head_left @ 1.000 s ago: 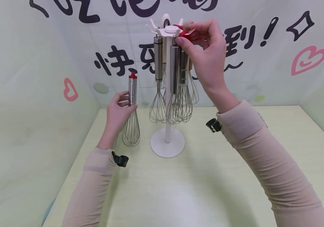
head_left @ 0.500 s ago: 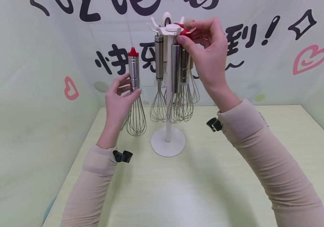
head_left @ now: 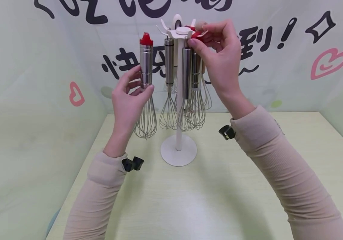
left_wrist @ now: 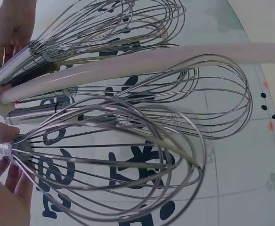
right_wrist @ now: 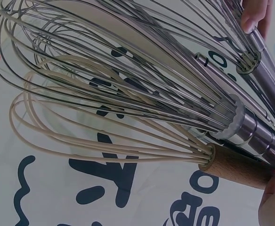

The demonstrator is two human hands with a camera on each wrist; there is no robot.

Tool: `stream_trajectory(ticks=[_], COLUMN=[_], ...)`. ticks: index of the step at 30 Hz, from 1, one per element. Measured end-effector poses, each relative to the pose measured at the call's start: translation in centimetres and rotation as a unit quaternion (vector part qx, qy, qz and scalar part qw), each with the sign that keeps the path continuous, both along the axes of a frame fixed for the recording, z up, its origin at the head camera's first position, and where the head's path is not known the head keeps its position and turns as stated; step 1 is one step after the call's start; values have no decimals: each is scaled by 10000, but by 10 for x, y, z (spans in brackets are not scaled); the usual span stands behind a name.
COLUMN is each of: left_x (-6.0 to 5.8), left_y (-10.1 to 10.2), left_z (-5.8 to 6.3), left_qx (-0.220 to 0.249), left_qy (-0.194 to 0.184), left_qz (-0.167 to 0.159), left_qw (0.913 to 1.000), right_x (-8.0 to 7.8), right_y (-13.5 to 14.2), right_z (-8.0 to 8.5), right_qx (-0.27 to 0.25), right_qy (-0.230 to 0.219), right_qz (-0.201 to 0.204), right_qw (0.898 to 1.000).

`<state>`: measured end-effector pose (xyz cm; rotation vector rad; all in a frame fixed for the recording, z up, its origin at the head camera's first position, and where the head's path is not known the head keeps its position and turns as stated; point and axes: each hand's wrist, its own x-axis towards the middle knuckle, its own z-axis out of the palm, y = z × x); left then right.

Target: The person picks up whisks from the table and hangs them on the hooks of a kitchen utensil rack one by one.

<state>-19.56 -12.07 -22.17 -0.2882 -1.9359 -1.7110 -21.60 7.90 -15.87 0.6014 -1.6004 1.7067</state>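
My left hand [head_left: 128, 103] grips a steel whisk [head_left: 146, 61] low on its handle, its red cap up and wires down, just left of the white whisk stand [head_left: 179, 153]. In the left wrist view this whisk's wires [left_wrist: 114, 165] fill the foreground, with the stand's pole [left_wrist: 142, 66] behind. My right hand [head_left: 224, 58] holds the top of the stand, thumb and fingers bent round a hook and the red cap [head_left: 196, 35] of a hanging whisk. Several whisks hang there, including a steel one [head_left: 186, 73] at the front and a wooden-handled one [right_wrist: 238, 167].
The stand's round base rests on the pale tabletop [head_left: 189, 200]. Behind it hangs a light backdrop [head_left: 267, 83] with black lettering and pink hearts. Bare hooks [head_left: 163, 25] stick out at the stand's upper left.
My left hand has raised the red-capped whisk and brought it slightly right, so its cap is now near the height of the hooks. My right hand stays at the stand's top.
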Motion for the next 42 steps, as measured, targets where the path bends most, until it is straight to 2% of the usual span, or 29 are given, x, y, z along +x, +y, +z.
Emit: stream_trajectory(ticks=[5,18,29,42], left_x=[2,6,6,5], left_y=[3,10,11,10], left_z=[6,16,18,19], left_qx=[-61,-147,-215,-299], left_qy=[180,279,455,695], left_qz=[67,197,345,343], left_qw=[9998,9993,9981,9965], right_x=[0,1,1,1], right_y=[0,-1,-1,-1], right_z=[0,-1,-1,1], right_qx=[-18,-7,-57,-77], right_qy=[-17,-101,-193,-232], right_qz=[-7,-47,-75,-65], right_qw=[10000,9999,9998,9997])
